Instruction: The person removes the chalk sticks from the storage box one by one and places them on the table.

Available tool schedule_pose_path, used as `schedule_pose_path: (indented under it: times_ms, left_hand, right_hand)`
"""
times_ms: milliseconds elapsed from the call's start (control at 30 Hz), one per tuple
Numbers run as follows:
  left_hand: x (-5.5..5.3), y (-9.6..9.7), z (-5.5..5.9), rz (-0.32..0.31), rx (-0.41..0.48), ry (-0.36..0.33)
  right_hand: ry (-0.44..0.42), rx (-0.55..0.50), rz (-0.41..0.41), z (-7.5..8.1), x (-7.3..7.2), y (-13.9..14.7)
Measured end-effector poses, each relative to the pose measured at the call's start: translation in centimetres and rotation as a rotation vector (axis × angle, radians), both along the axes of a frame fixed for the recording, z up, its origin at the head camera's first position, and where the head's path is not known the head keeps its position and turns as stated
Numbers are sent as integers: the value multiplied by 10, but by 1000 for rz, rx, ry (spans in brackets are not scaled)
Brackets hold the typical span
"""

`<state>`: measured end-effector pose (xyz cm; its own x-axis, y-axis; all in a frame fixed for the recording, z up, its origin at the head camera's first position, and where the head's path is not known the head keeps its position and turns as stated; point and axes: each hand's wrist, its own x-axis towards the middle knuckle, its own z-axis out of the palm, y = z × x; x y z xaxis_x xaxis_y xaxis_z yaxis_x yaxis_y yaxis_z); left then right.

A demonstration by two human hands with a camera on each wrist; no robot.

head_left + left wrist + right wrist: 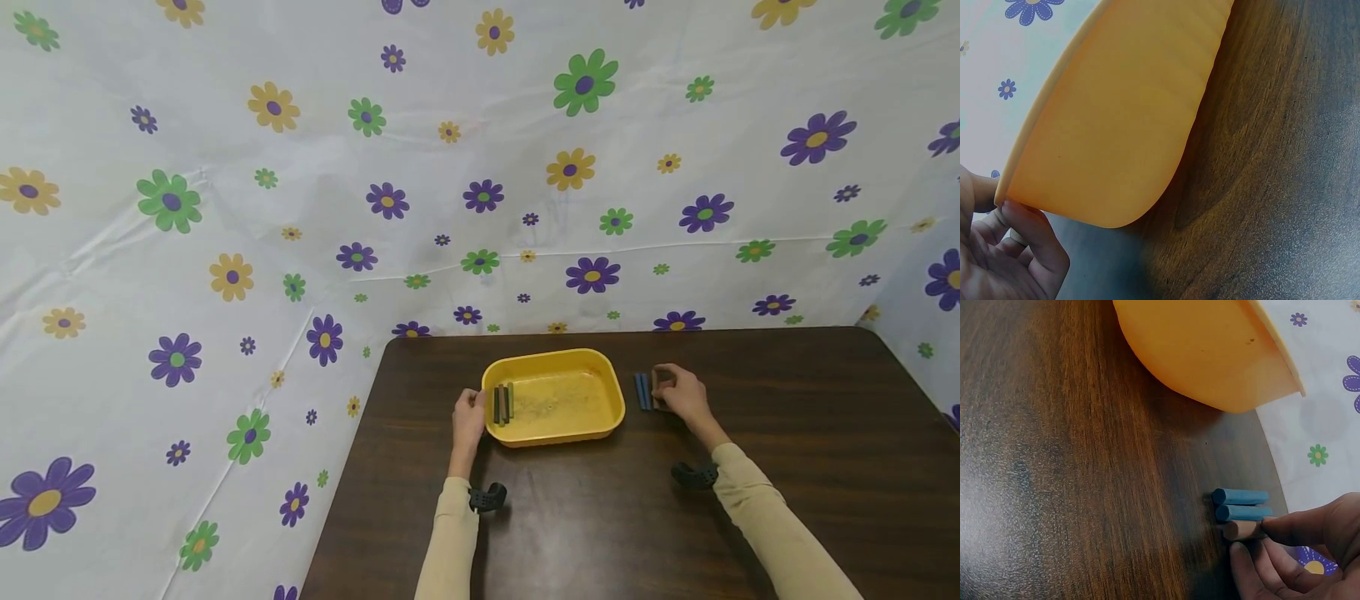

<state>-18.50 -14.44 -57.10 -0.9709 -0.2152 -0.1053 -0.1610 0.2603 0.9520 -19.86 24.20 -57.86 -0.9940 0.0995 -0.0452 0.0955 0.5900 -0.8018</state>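
Note:
A yellow plastic tub (551,433) sits on the table. Several thin chalk-like sticks in dark, brown and green tones (502,406) lie side by side along its left inner wall. My left hand (468,421) pinches the tub's rim (1019,147) between thumb and finger, at the left side. Right of the tub, two blue chalk sticks (1242,497) lie parallel on the table. Beside them is a brown chalk stick (1241,530), with the thumb and fingers of my right hand (684,396) pinching it. The brown stick lies right up against the nearer blue one.
The dark wood table (570,517) ends at a back edge just behind the tub. A white sheet with printed flowers (480,167) hangs behind it and along the left. Each wrist wears a black band, on the left (489,497) and on the right (694,476).

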Motion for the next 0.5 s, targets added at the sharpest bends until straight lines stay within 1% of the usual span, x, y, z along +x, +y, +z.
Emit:
schedule_pose_path:
  times_ms: [200,367,500]
  left_hand:
    - [-1,0,0,-3,0,8]
    - [-1,0,1,0,-9,10]
    - [0,0,0,0,-16,6]
  right_hand:
    - [-15,-31,-13,-1,0,1]
    - [-55,-85,-34,2,2,1]
    - [-86,-105,-55,4,3,1]
